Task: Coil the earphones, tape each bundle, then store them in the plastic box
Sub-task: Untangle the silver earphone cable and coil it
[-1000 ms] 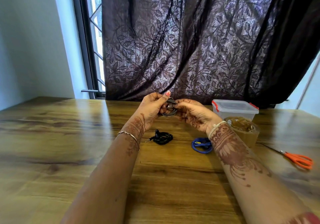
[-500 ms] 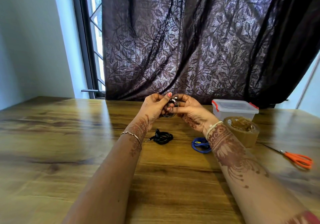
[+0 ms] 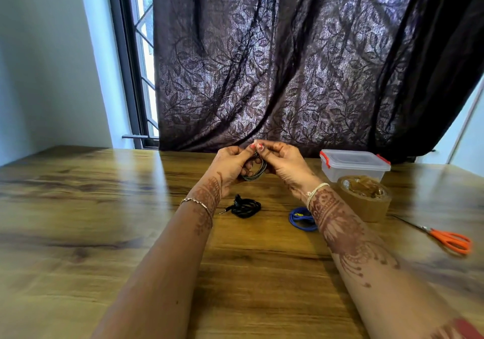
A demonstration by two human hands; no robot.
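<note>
Both hands are raised above the far middle of the wooden table [image 3: 91,207], holding a small grey coiled earphone bundle [image 3: 255,173] between them. My left hand [image 3: 231,167] grips the coil from the left. My right hand [image 3: 284,162] pinches its top with thumb and fingers. A black coiled earphone [image 3: 245,207] with its jack sticking out left lies on the table below my hands. A blue coiled earphone [image 3: 300,219] lies partly hidden behind my right wrist. The clear plastic box [image 3: 353,164] with red clips stands lidded at the right.
A brown packing tape roll [image 3: 365,198] stands in front of the box. Orange-handled scissors [image 3: 449,239] lie near the right edge. A dark leaf-patterned curtain [image 3: 301,63] hangs behind the table, with a window at its left.
My hands have tilted the grey coil from facing me to hanging edge-on, and my right fingers have shifted up to pinch its top. The other items stayed put.
</note>
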